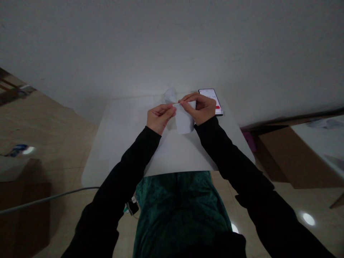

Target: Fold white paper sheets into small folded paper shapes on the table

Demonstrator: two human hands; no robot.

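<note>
A small piece of white paper (185, 122) hangs over the middle of the white table (193, 157). My left hand (160, 116) pinches at its upper left corner, thumb against fingers. On the upper edge, my right hand (199, 107) is closed, thumb and fingers pressed together on the paper. Between the two sets of fingertips runs a thin pale line along the paper's top; whether it is a fold or a separate strip I cannot tell. Large white sheets (129, 122) lie flat on the table to the left of my hands.
A phone (211, 98) with a lit screen lies just beyond my right hand. Crumpled, clear-looking plastic (170, 95) sits by the wall (172, 46). At right stands a brown box-like piece (301, 157) with a white top. A grey cable (51, 198) runs in from the left.
</note>
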